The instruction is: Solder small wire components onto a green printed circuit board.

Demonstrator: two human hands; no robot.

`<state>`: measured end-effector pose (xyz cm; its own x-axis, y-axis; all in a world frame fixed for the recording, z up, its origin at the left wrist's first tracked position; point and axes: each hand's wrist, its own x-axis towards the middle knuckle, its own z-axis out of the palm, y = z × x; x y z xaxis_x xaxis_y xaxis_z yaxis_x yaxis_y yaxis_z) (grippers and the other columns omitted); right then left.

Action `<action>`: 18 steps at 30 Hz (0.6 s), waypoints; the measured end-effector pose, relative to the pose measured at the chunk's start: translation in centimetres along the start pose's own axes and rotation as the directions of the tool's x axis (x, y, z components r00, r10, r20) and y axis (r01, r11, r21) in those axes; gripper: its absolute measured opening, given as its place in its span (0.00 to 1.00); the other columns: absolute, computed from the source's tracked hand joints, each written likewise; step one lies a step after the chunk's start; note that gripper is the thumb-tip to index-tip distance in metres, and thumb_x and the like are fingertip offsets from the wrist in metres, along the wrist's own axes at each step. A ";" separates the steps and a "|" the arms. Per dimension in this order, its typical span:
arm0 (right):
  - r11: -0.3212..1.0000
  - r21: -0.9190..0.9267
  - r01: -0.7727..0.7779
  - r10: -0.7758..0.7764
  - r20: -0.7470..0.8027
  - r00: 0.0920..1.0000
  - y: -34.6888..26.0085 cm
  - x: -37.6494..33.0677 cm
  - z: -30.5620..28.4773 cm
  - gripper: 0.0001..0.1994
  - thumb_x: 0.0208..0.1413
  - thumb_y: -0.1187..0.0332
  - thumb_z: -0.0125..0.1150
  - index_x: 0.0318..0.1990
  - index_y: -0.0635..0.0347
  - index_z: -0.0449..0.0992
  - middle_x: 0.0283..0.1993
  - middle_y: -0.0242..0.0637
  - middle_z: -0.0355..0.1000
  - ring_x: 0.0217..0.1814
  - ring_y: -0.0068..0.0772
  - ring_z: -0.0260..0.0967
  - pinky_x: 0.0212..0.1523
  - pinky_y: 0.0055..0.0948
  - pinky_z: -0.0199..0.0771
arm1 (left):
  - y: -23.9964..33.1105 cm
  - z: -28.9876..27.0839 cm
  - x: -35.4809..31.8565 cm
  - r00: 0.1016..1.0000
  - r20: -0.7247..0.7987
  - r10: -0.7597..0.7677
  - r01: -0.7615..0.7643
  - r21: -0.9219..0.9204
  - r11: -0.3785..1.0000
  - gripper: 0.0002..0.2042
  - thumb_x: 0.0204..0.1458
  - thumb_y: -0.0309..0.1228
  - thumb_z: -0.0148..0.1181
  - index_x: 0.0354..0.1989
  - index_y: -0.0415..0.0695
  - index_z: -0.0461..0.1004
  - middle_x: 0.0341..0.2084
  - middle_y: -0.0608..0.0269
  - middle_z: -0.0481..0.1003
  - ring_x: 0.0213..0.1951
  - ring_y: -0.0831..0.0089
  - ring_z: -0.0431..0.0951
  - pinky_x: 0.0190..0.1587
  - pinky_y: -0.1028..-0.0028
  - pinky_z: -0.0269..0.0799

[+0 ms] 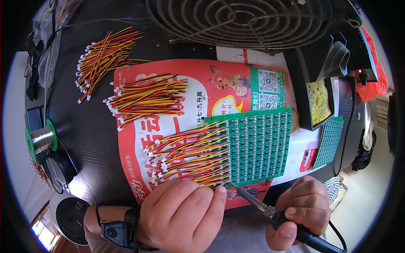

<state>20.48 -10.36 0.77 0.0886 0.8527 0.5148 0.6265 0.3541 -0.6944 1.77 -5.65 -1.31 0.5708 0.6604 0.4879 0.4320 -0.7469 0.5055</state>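
My right hand point(307, 206) grips a soldering iron point(252, 198) by its dark handle. The iron's tip points up and left, at the lower left corner of a green circuit board panel point(259, 147). Red, yellow and black wires point(192, 154) with white connectors run left from the panel's left edge. My left hand point(185, 213) is closed over the lowest of these wires, its fingertips beside the iron's tip. What it pinches is hidden behind the fingers. A dark strap with a small camera point(113, 232) is on my left wrist.
Two loose wire bundles point(149, 97) point(105, 59) lie farther back. Under the panel is a printed red sheet point(126, 139). A solder spool point(42, 139) stands left, a round fan grille point(232, 19) at the back. To the right are a yellow sponge tray point(319, 103) and another green panel point(329, 141).
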 end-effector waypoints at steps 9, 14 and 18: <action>0.999 0.033 -0.003 0.003 0.004 1.000 0.1 0.1 0.2 0.14 0.56 0.57 0.59 0.28 0.56 0.66 0.17 0.26 0.57 0.18 0.20 0.52 0.18 0.23 0.47 | 0.0 0.0 0.0 1.000 -0.001 -0.007 0.007 0.021 1.000 0.12 0.31 0.19 0.67 0.29 0.36 0.79 0.20 0.62 0.72 0.20 0.67 0.71 0.19 0.72 0.65; 0.990 0.139 -0.026 0.016 0.074 0.997 0.4 -0.3 -2.2 0.15 0.48 0.61 0.72 0.30 0.58 0.71 0.17 0.26 0.63 0.19 0.22 0.61 0.16 0.22 0.55 | 0.1 0.1 0.1 1.000 -0.018 -0.001 0.001 0.016 1.000 0.12 0.31 0.20 0.66 0.29 0.36 0.79 0.20 0.62 0.72 0.20 0.67 0.71 0.19 0.72 0.65; 0.995 0.102 0.012 -0.017 0.044 0.999 0.5 -0.2 -1.0 0.13 0.53 0.60 0.61 0.28 0.57 0.66 0.17 0.26 0.57 0.18 0.20 0.52 0.18 0.23 0.47 | 0.2 0.3 0.1 1.000 -0.019 -0.006 0.007 0.025 1.000 0.12 0.31 0.20 0.66 0.29 0.36 0.79 0.20 0.62 0.72 0.20 0.67 0.71 0.19 0.72 0.65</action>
<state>21.52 -10.70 0.82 0.0440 0.8626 0.5040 0.5448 0.4021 -0.7358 2.05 -5.75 -1.37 0.5549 0.6664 0.4980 0.4532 -0.7441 0.4908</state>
